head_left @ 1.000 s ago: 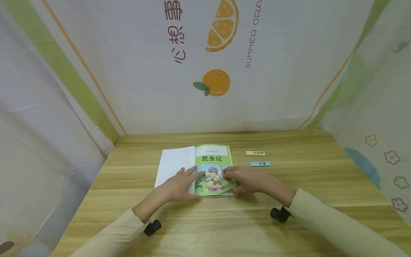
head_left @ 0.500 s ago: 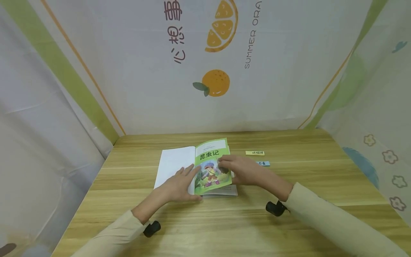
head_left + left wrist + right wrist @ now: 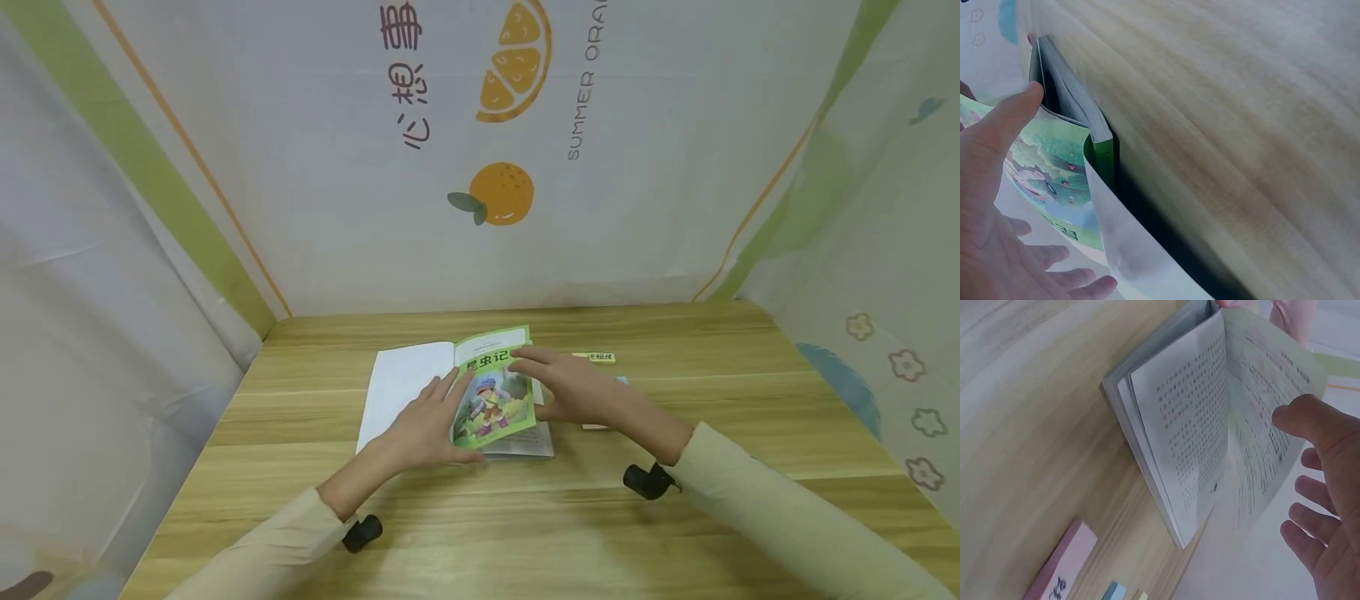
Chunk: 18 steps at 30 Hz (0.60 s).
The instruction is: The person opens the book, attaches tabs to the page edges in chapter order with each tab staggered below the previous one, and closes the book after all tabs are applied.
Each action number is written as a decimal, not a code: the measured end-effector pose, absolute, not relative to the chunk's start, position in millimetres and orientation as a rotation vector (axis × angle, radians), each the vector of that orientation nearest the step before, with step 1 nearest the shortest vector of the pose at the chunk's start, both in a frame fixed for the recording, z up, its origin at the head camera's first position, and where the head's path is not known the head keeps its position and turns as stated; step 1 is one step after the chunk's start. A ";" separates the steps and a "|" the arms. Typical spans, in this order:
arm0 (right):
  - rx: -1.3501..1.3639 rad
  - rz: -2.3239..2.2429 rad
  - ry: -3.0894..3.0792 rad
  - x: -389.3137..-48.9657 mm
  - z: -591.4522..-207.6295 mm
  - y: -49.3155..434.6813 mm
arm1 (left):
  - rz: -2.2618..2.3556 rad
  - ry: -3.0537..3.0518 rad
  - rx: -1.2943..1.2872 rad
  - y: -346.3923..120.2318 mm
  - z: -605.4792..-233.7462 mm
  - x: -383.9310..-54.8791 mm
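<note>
An open book lies on the table, its blank white left side (image 3: 401, 383) flat. Its green illustrated title page (image 3: 491, 404) stands raised off the pages beneath. My right hand (image 3: 573, 387) holds this page by its right edge, fingers over the front and thumb behind. In the right wrist view the thumb touches the back of the lifted page (image 3: 1260, 369), beside a page of printed text (image 3: 1188, 419). My left hand (image 3: 423, 429) spreads over the book near the spine, fingers extended. The left wrist view shows its thumb against the curved page (image 3: 1060, 156).
Right of the book lie a yellow paper slip (image 3: 600, 358), a blue slip (image 3: 1113, 592) and a pink slip (image 3: 1063, 569) with handwriting, partly behind my right hand. A printed cloth (image 3: 337, 208) hangs behind the wooden table (image 3: 480, 533).
My right hand has raised the title page's right edge off the book and moved slightly up. My left hand stays near the spine, shifting slightly. The pink slip has come into view.
</note>
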State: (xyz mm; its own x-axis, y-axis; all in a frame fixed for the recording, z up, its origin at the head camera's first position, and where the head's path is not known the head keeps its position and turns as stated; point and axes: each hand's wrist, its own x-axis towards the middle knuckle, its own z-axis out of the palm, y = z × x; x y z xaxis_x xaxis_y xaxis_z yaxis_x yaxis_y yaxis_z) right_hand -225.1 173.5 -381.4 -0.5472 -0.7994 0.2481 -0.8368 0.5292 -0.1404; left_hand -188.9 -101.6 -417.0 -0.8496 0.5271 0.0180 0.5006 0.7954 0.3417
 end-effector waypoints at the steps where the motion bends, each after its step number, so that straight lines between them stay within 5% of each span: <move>1: 1.401 0.372 -2.613 -225.2 -380.6 175.9 | 0.526 2.903 0.841 -101.0 -416.9 -189.5; 18: 1.358 0.410 -2.682 -219.5 -406.5 223.1 | 0.962 2.910 0.933 -139.1 -407.8 -189.3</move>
State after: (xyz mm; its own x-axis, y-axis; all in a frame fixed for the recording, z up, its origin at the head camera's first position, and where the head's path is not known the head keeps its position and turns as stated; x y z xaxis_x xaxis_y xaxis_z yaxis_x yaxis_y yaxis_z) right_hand -219.5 223.1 -406.5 -0.5948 -0.7746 0.2151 -0.8034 0.5641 -0.1905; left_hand -189.3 -139.1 -407.8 -0.8285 0.5099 0.2315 0.5474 0.6502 0.5268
